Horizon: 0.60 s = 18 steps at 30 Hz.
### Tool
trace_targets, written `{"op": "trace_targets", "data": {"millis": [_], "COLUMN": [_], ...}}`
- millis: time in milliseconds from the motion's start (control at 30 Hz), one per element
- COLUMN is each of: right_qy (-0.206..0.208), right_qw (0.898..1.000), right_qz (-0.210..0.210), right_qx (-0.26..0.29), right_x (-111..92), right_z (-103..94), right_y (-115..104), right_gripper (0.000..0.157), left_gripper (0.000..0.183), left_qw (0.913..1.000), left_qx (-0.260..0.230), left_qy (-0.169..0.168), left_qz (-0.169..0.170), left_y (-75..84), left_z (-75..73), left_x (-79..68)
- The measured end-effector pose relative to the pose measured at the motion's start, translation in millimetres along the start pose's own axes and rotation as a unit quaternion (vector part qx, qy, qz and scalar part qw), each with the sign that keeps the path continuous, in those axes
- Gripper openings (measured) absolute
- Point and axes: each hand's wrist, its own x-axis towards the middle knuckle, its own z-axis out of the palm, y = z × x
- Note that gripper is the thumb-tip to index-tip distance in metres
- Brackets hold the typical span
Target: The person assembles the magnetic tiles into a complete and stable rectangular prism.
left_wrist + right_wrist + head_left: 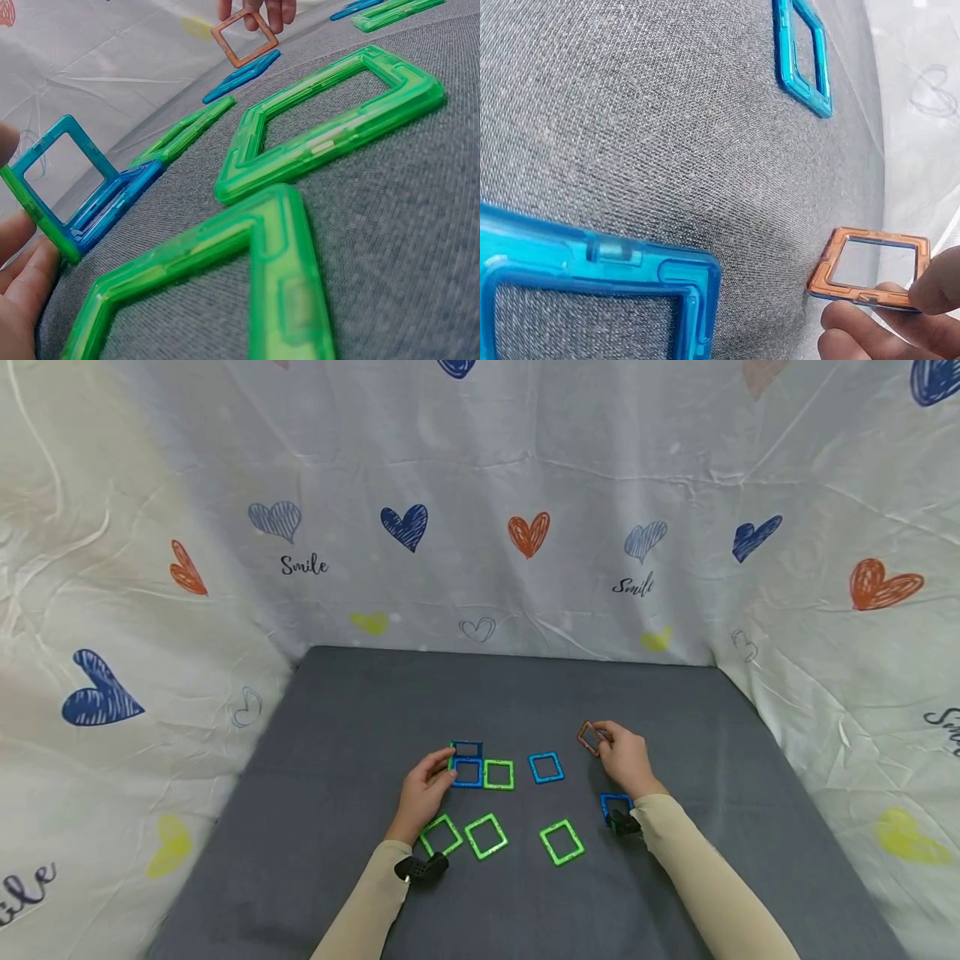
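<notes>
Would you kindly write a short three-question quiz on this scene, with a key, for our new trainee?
1. Which hand holds the orange tile?

2. True or false: that tile lies flat on the table.

3. Choose one. How many green tiles lie apart from the group that the left hand touches?
A) one
B) three
C) six

Key
1. The right hand.
2. False; it is held up at a tilt.
3. B) three.
</notes>
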Motion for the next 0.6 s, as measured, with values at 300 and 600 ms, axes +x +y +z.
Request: {"op": "trace_targets", "data": {"millis": [300, 600], "right_qy": [0.002, 0.005], "right_qw": [1.0, 0.999], "right_qz": [-0.015, -0.047], "right_qx": [-0.003, 0.003], "right_x": [1, 10], "right_z": [0.5, 5.8], "right_y": [1, -16], "right_gripper": [0.035, 0.034], "left_gripper": [0.039, 0.038], "left_qw": [0.9999, 0.9995], "left_qx": [0.009, 0.02], "left_qy": [0.008, 0.008], "left_qz": [0.008, 0.024], "left_y": [-16.7, -29.8], "left_z": [1.1, -1.0], "left_x": [5.4, 9.8]}}
